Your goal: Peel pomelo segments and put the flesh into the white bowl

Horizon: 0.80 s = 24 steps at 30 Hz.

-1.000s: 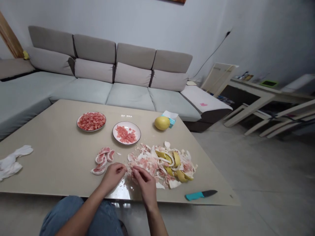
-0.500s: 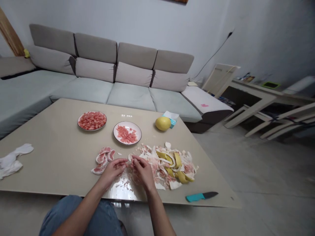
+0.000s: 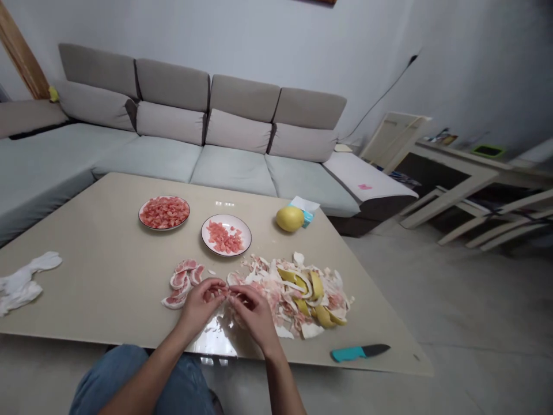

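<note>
My left hand [image 3: 203, 300] and my right hand [image 3: 254, 311] meet fingertip to fingertip above the near edge of the table. Both are closed in a pinch on a small pinkish piece of pomelo, mostly hidden by the fingers. Just left of my left hand lie several unpeeled pomelo segments [image 3: 178, 280] with white membrane. Under and beyond my right hand spreads a heap of pomelo peel and membrane [image 3: 302, 294], with yellow rind on top. Behind my hands, a white dark-rimmed plate [image 3: 246, 223] holds some red pomelo flesh [image 3: 225, 237].
A second plate, heaped with red pomelo flesh [image 3: 164, 212], stands at the back left. A whole yellow pomelo [image 3: 290, 219] sits beside a blue tissue pack [image 3: 307, 217]. A teal-handled knife [image 3: 360, 352] lies near the front right edge. White crumpled tissue [image 3: 26, 282] lies at the left.
My hands have come together, closing the small gap between their fingertips. The whole view has shifted slightly, so the table and its things appear a little further right.
</note>
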### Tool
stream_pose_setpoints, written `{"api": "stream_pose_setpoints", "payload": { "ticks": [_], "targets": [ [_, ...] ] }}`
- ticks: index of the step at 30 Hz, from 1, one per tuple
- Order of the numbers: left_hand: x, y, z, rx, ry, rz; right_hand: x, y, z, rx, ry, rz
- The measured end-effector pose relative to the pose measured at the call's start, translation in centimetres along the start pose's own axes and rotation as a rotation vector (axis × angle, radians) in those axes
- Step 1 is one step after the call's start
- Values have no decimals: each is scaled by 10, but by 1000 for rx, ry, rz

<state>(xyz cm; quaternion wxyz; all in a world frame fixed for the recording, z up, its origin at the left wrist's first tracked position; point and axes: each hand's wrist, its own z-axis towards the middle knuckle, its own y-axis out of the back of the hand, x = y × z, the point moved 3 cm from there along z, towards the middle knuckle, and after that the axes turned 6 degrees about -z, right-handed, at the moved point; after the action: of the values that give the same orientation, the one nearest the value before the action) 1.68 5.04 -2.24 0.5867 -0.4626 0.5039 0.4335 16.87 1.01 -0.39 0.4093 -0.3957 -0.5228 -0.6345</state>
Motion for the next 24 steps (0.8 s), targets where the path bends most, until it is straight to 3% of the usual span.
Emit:
{"api": "stream_pose_setpoints", "payload": {
  "ticks": [10, 18, 24],
  "targets": [
    [-5, 0, -10, 103, -216, 383, 1, -4, -15, -116, 165, -154],
    [-10, -3, -11, 141, -306, 308, 3, -3, -22, -180, 228, -206],
    [-13, -2, -7, 102, -191, 181, 2, 0, -21, -177, 92, -139]
  ]
}}
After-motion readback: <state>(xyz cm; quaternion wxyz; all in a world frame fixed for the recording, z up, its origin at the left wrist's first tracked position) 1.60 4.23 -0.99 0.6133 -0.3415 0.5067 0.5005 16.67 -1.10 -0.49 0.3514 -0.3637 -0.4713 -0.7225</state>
